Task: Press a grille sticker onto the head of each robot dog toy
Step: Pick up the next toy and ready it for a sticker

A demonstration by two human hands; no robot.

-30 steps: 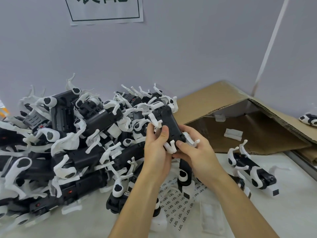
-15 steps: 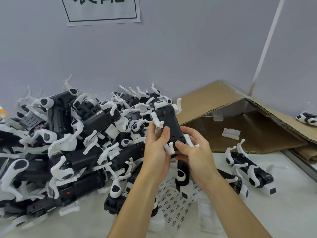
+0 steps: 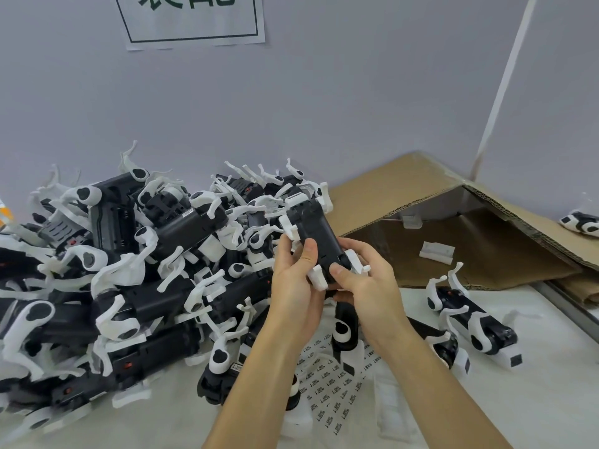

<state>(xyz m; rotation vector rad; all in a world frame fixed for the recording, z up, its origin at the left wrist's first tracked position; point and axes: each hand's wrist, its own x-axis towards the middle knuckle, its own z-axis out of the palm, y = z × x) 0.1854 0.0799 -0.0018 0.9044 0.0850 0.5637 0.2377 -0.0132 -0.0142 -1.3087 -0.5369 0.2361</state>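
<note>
Both hands, left hand point(image 3: 293, 280) and right hand point(image 3: 368, 283), grip a black, white-legged robot dog toy point(image 3: 316, 236), fingers clamped on it, just right of the toy pile point(image 3: 129, 270).

A black toy dog point(image 3: 316, 236) with white legs is held up in the middle, tilted, its flat black side showing. A big pile of dogs point(image 3: 129, 270) lies to the left. One dog point(image 3: 470, 322) lies on the right.
</note>
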